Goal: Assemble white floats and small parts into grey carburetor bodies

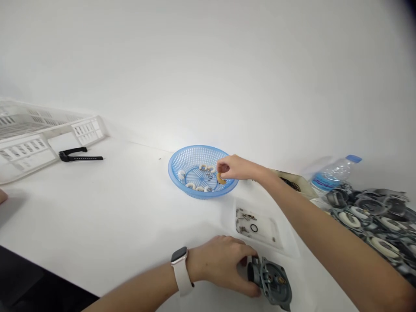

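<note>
My left hand (227, 264), with a pale-strapped watch on its wrist, grips a grey metal carburetor body (276, 281) at the table's front. The body's open side faces up and shows brass-coloured parts inside. My right hand (235, 167) reaches over the right rim of a blue plastic basket (175, 173). Its fingers pinch a yellowish curved float (221, 178), low inside the basket. Several white curved floats (190, 186) and small metal bits lie about the basket floor.
A clear tray (264, 232) holds small pins and a black ring. Behind my right arm are a cream tray (302, 184), a water bottle (334, 173) and piled carburetor bodies (373, 221). A black watch (73, 156) lies by a white crate (29, 156). Another hand (2, 196) shows at left.
</note>
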The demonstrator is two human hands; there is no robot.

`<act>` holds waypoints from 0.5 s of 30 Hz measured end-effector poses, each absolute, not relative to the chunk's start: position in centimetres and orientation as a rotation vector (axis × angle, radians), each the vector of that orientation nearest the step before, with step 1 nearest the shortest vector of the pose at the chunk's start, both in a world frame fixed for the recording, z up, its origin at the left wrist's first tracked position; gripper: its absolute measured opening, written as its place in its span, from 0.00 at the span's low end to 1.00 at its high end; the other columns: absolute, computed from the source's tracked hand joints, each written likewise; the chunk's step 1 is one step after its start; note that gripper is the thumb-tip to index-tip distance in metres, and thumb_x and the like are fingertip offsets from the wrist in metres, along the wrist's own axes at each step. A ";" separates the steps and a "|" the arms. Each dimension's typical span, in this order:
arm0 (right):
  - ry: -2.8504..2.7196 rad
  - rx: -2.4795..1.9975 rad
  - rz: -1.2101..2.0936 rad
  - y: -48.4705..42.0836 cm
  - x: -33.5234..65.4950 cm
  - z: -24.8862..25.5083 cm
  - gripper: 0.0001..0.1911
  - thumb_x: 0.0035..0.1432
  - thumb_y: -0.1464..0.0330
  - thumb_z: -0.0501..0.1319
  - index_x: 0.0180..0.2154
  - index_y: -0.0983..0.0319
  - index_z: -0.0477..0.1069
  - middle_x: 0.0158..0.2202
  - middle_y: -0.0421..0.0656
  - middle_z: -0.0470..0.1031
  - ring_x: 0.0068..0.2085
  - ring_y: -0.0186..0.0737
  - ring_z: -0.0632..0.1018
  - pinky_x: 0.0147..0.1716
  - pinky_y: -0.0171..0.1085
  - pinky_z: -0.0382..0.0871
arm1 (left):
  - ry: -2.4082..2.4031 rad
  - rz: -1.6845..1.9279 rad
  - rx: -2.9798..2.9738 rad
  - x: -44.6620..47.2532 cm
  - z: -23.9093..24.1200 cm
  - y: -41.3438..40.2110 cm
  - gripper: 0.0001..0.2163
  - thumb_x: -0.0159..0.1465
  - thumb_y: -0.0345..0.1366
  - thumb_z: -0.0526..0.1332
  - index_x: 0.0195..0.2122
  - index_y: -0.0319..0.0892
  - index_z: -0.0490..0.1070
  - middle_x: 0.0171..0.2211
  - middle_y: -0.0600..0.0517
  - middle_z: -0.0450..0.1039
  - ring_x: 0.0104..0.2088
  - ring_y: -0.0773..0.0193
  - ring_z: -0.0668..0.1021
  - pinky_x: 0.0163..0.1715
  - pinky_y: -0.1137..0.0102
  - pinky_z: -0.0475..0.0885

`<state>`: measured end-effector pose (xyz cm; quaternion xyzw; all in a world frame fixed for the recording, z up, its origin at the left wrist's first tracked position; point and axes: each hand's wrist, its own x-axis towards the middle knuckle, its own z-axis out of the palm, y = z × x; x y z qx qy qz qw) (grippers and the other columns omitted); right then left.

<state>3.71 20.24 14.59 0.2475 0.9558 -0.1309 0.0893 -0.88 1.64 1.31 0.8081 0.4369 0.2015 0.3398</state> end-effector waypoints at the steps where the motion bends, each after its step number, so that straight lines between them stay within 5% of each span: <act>1: 2.872 0.737 -0.451 19.7 5.0 15.5 0.07 0.65 0.69 0.62 0.44 0.62 0.74 0.44 0.45 0.79 0.43 0.41 0.79 0.41 0.37 0.73 | 1.135 0.547 2.103 -0.9 1.3 1.6 0.19 0.55 0.54 0.69 0.40 0.46 0.74 0.33 0.52 0.76 0.32 0.59 0.78 0.32 0.69 0.68; 8: 2.840 0.718 -0.812 15.1 14.3 18.2 0.07 0.60 0.63 0.65 0.37 0.60 0.76 0.33 0.40 0.79 0.35 0.39 0.78 0.32 0.35 0.69 | 1.121 0.595 2.066 -0.8 2.5 0.9 0.13 0.58 0.45 0.69 0.38 0.46 0.72 0.30 0.56 0.73 0.29 0.64 0.73 0.31 0.71 0.65; 15: 2.938 0.610 -0.728 7.6 21.7 13.1 0.02 0.66 0.71 0.61 0.39 0.58 0.71 0.35 0.37 0.75 0.34 0.36 0.73 0.34 0.35 0.65 | 1.146 0.551 2.056 -0.5 2.8 0.6 0.13 0.59 0.44 0.68 0.43 0.47 0.74 0.31 0.56 0.74 0.29 0.64 0.73 0.30 0.70 0.64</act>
